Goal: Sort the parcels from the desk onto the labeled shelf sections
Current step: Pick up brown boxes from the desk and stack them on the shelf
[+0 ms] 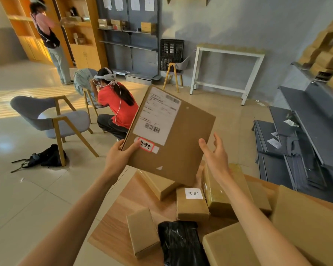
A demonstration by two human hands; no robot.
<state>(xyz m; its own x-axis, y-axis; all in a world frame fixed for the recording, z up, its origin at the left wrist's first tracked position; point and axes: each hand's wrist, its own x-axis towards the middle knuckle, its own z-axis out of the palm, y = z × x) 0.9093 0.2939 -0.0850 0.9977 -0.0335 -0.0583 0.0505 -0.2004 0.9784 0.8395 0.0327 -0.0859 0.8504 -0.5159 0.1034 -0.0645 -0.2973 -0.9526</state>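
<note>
Flat brown cardboard parcel (171, 135) with white shipping label, raised tilted above the wooden desk (123, 204), pinched at its lower-left corner by the left hand (117, 156); right hand (215, 154), fingers spread, holds nothing; probably light, stiff, best gripped by opposite edges.

My left grip (118, 157) pinches the lower left corner of a flat cardboard parcel (178, 143), tilted above the bench (123, 217); my right grip (215, 157) hangs open just beside its right edge, over smaller boxes
</note>
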